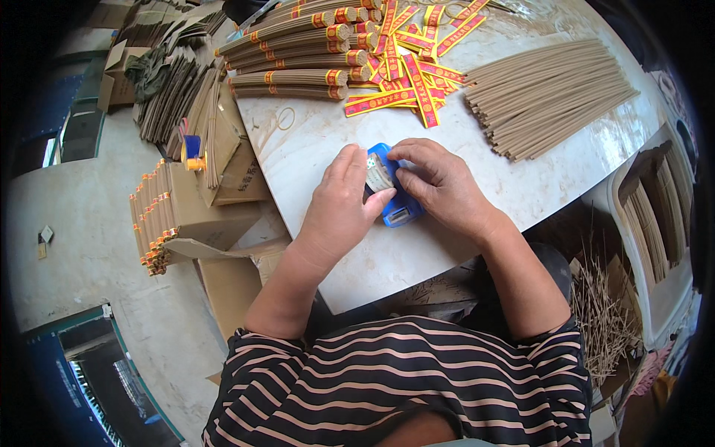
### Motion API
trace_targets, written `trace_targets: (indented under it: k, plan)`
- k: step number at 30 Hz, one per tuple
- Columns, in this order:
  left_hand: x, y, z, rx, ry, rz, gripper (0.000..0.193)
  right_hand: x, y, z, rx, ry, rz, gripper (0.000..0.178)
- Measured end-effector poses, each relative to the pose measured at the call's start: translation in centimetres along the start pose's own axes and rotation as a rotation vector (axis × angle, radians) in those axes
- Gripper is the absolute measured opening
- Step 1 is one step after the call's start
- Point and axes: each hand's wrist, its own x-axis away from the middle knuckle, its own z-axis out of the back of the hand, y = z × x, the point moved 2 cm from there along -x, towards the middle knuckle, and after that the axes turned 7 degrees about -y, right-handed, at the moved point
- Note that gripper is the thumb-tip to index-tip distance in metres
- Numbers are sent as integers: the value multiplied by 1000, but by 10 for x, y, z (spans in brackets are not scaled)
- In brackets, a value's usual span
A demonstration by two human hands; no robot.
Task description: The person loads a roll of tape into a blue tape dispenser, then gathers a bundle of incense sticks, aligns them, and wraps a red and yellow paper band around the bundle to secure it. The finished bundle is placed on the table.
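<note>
Smooth whitish tabletop (339, 279) bears a blue plastic dispenser (407, 206), gripped by the right hand (445, 181); the left hand (339, 200) touches it, grip unclear. Beyond, loose brown sticks (551, 100) lie unbanded, red-and-yellow paper strips (422, 91) unused; banded brown-stick bundles (287, 58) look finished.

The left forearm (287, 287) slants inward and away from the torso (410, 372); the right forearm (521, 279) angles in to mirror it, so both hands come close together ahead of the chest. The left hand (339, 201) keeps its fingers (348, 165) together, pointing forward, its thumb (380, 200) stretched toward the other side. The right hand (450, 182), back upward, bends its fingers leftward.
</note>
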Motion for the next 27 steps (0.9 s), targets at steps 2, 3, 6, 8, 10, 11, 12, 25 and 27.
trace_targets:
  k: [2, 3, 6, 8, 10, 11, 12, 25, 27]
  plan:
    - [-1, -3, 2, 94, -39, -11, 60, -1, 2, -2, -38, -4, -7, 24]
    - [-1, -5, 3, 140, -59, -16, 60, -2, 4, -3, -70, -6, -10, 24]
    - [0, -11, 5, 208, -77, -60, 57, -3, 5, -8, -143, 47, -13, 23]
    - [0, -7, 4, 259, -58, 4, 54, -5, 4, -9, -152, 79, -22, 22]
    - [1, -6, 3, 302, -43, 43, 53, -5, 4, -10, -132, 86, -41, 21]
    - [1, -6, 1, 320, -37, 49, 53, -5, 4, -10, -142, 82, -47, 21]
    - [1, -7, 0, 337, -31, 54, 53, -5, 4, -10, -152, 79, -54, 20]
    - [-3, -1, 6, 235, -27, 2, 50, -11, 7, -13, -133, 108, -141, 17]
    - [-2, -4, 0, 216, 10, -17, 51, -10, 6, -14, -158, 102, -147, 17]
